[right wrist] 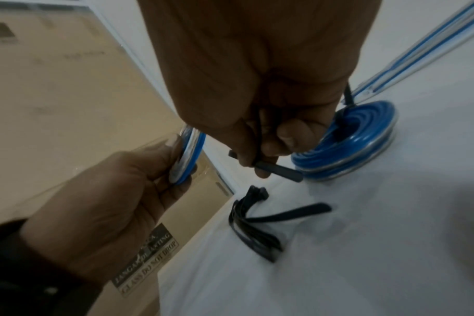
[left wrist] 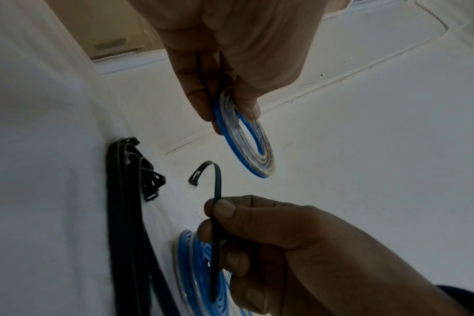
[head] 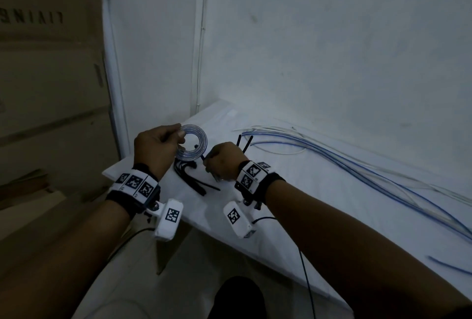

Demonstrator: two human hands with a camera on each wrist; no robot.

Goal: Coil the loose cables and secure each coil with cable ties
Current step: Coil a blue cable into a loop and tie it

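Observation:
My left hand (head: 178, 136) holds up a small flat coil of blue and clear cable (head: 195, 142), pinched at its rim between thumb and fingers (left wrist: 200, 94). Just to the right, my right hand (head: 208, 162) grips one black cable tie (left wrist: 217, 192) in curled fingers, its head end arching toward the coil without touching it. A second, thicker blue coil (right wrist: 347, 145) lies on the white table (head: 306, 203) behind my right hand, with black tie tails (head: 245, 142) sticking up from it. Several loose black ties (head: 194, 178) lie below the hands.
Long loose blue and white cables (head: 344, 165) run along the wall at the table's back right. Another blue cable end (head: 447, 266) lies near the right front edge. A large cardboard box (head: 51, 76) stands left of the table, whose left edge is under my left wrist.

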